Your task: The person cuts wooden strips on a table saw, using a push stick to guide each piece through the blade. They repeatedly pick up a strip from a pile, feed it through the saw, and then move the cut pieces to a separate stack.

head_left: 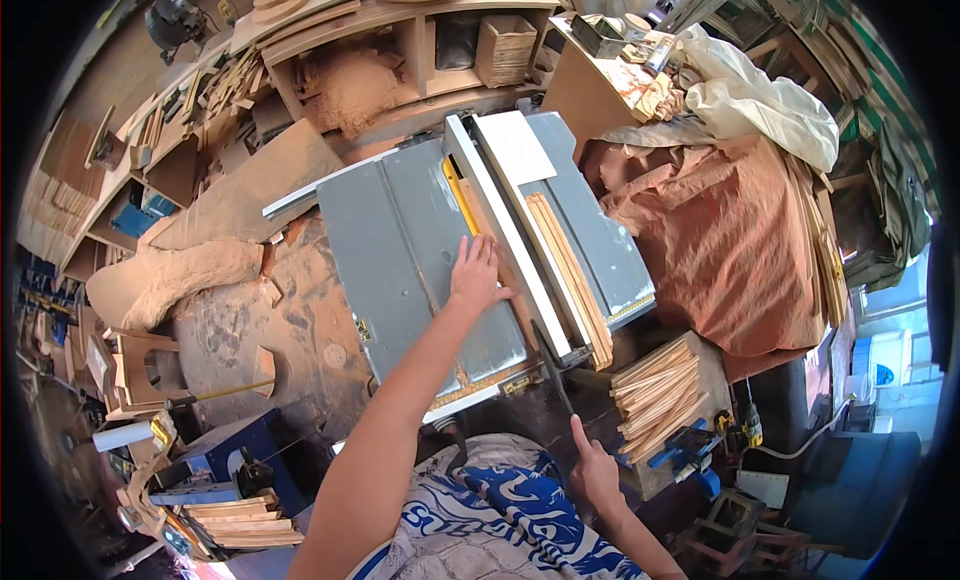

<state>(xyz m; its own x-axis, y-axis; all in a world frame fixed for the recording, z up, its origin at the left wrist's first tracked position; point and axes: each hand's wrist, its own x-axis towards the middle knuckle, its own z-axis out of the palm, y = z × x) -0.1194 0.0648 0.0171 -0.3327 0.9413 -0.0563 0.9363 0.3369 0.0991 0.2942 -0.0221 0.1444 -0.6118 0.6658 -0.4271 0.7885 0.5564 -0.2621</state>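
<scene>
My left hand [476, 271] lies on the grey table saw top [390, 240], its fingers together and flat against a narrow wood strip [522, 312], thumb out to the right. The strip runs along the white fence [512, 242]. Just beyond my fingertips is the saw's yellow insert [461, 198]. In my right hand [597, 473] is a long, dark push stick [556, 375], the index finger stretched along it. Its far end reaches the strip's near end beside the fence. The blade cannot be made out.
Right of the fence lie several cut wood strips [568, 270] and a white board [513, 145]. A pile of strips [655, 395] stands at the near right. Brown sheeting [710, 240] covers a heap beyond it. Sawdust [355, 88] fills a shelf at the back.
</scene>
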